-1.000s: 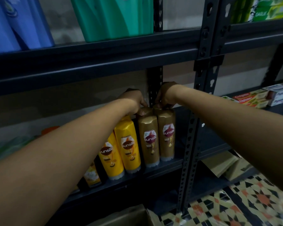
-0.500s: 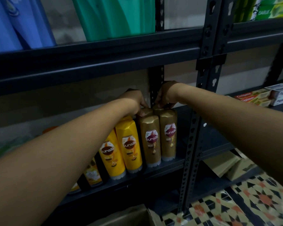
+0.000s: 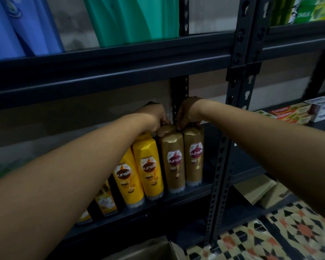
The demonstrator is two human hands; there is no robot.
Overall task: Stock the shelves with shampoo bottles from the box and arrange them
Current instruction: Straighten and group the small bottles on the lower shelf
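Two gold-brown Sunsilk bottles (image 3: 174, 162) (image 3: 194, 156) stand at the right end of the middle shelf (image 3: 176, 198), beside two yellow Sunsilk bottles (image 3: 150, 167) (image 3: 127, 182). More gold-brown bottles stand behind the front pair. My left hand (image 3: 155, 117) curls its fingers over the top of a rear gold-brown bottle (image 3: 166, 129). My right hand (image 3: 186, 113) grips the top of the rear bottle next to it, behind the right front one. The open cardboard box (image 3: 152, 250) sits at the bottom edge.
Smaller orange-labelled bottles (image 3: 105, 200) stand left of the yellow ones. Blue (image 3: 21, 27) and green (image 3: 133, 17) refill packs fill the upper shelf. A perforated upright post (image 3: 221, 166) borders the bottles on the right. Toothpaste cartons (image 3: 296, 113) lie on the neighbouring shelf.
The view has shifted slightly. Both hands stay on the tops of the rear gold-brown bottles, barely moved.
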